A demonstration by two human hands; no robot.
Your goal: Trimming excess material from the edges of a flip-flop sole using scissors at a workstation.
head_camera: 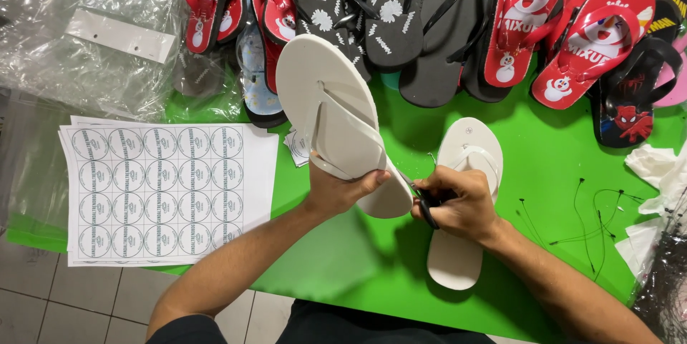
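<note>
While the white foam flip-flop point(336, 118) is raised over the green table point(558, 165), its heel end is gripped by the closed left hand point(340, 190), its long axis slanting up-left, toe pointing away. It is judged light, flexible and easily dented, best held at the heel edge. Small black-handled scissors point(424, 204) are clasped in the curled right hand point(461, 204), above a second white flip-flop point(461, 208)

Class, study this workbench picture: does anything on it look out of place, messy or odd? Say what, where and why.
Thin black plastic ties lie scattered loose on the green table right of the right hand. The white flip-flop pair is split: one is raised in the left hand, its mate lies flat.
</note>
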